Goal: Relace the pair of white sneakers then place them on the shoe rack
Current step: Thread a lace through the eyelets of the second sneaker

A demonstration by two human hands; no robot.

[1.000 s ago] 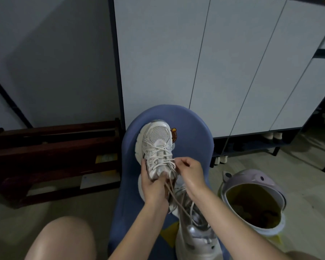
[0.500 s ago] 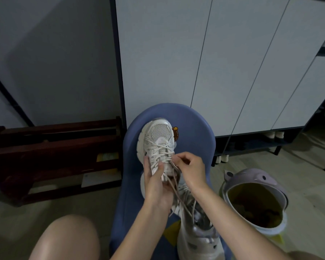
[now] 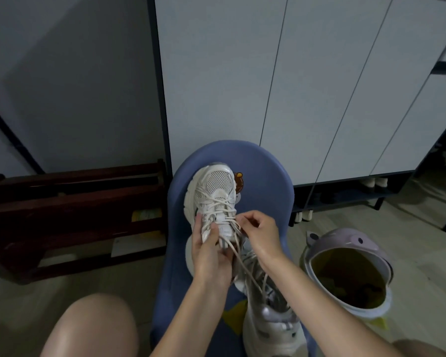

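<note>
Both hands (image 3: 211, 251) slightly higher up sneaker (image 3: 214, 199)

Colours of the items in view.
White mesh sneaker (image 3: 215, 194) with cream laces (image 3: 245, 264); blue chair (image 3: 265, 181) bearing a brown bear sticker (image 3: 238, 180); lilac bin (image 3: 345, 238), yellow-lined; dark red-brown rack (image 3: 72, 202); pale grey cabinet doors (image 3: 242, 73).

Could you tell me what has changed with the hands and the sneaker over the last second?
The right hand has moved slightly up the sneaker, away from the person, still pinching the lace at the eyelets. The left hand keeps gripping the shoe's side. The second sneaker, blue chair and bin stayed put.
</note>
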